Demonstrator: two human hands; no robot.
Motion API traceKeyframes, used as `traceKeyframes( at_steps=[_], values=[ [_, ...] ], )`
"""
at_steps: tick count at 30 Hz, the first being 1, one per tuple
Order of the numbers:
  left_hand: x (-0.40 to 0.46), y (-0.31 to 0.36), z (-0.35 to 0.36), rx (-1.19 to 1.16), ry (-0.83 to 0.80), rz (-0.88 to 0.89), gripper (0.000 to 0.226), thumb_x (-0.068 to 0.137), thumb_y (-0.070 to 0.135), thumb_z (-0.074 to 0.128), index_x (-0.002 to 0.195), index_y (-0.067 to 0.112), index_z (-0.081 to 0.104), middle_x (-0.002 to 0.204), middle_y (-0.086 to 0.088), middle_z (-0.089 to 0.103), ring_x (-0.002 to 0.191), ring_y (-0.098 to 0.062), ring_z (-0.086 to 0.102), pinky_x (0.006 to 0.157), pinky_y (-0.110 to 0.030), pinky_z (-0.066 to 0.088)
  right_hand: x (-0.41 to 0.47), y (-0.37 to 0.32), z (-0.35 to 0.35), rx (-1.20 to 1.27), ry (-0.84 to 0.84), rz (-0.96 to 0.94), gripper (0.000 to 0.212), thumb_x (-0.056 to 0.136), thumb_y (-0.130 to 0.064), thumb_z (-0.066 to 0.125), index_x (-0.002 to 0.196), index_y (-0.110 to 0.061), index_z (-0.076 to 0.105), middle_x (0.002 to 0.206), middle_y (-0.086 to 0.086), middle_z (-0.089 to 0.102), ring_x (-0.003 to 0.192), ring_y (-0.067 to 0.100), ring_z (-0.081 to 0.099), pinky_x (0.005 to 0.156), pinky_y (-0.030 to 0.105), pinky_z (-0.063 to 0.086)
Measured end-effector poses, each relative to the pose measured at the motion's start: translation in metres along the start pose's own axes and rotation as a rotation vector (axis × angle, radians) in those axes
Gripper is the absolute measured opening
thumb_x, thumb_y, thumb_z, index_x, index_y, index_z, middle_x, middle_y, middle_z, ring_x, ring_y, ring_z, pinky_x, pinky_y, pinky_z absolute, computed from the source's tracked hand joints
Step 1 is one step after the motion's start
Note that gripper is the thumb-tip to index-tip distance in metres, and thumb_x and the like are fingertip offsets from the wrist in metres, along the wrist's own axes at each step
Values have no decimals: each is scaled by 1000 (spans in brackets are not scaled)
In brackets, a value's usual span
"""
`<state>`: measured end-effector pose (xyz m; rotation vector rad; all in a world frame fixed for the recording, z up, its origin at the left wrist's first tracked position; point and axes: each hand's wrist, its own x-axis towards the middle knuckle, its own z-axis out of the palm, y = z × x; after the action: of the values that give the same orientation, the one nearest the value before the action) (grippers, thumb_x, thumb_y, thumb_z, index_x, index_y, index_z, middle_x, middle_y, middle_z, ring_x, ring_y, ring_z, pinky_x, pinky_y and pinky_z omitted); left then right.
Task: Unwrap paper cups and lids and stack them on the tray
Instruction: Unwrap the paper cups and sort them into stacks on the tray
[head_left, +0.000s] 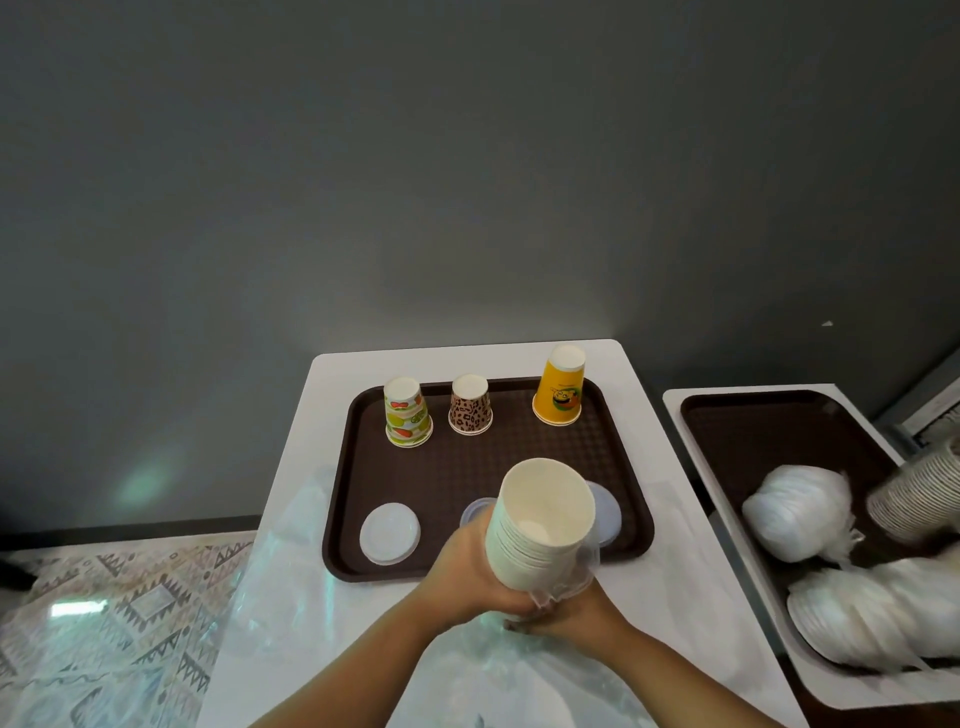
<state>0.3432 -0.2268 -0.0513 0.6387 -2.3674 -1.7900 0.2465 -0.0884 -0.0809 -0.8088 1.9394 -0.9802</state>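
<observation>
- The left hand (467, 566) is gripping a stack of white paper cups (537, 525), fingers curled round its side, holding it tilted above the near edge of the brown tray (467, 467)
- The right hand (566, 610) is pinching the clear plastic wrap (566, 582) bunched at the stack's base
- Three patterned cups (470, 405) are standing upside down along the tray's far edge
- White lids (389, 532) are lying on the tray's near part

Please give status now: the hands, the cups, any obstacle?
Both hands, left hand and right hand, grip the white cup stack, plastic wrap bunched at its base. Stack held above brown tray. Lids lie beneath it.
</observation>
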Motion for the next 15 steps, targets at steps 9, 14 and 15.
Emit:
traceKeyframes(
  at_steps=[9, 14, 15],
  values=[
    [13, 13, -8, -62, 46, -18, 84, 44, 38, 88, 121, 28, 55, 111, 11, 68, 103, -1, 63, 88, -23, 52, 7, -23, -6, 60, 70, -115, 67, 55, -21, 92, 110, -30, 56, 113, -14, 61, 105, -9, 57, 93, 10, 44],
    [8, 22, -37, -146, 94, -36, 75, 45, 37, 86, 114, 23, 61, 106, 7, 72, 100, -8, 67, 87, -27, 53, 13, -46, -6, 109, -179, -119, 70, 70, -20, 84, 127, -30, 45, 126, -14, 56, 115, -3, 55, 98, 17, 44],
    [5, 21, -44, -156, 116, -44, 73, 45, 35, 86, 114, 23, 62, 106, 6, 72, 100, -10, 68, 88, -29, 53, 14, -50, -9, 127, -244, -112, 73, 72, -20, 82, 130, -31, 41, 129, -14, 54, 116, -2, 54, 97, 17, 45]
  ],
)
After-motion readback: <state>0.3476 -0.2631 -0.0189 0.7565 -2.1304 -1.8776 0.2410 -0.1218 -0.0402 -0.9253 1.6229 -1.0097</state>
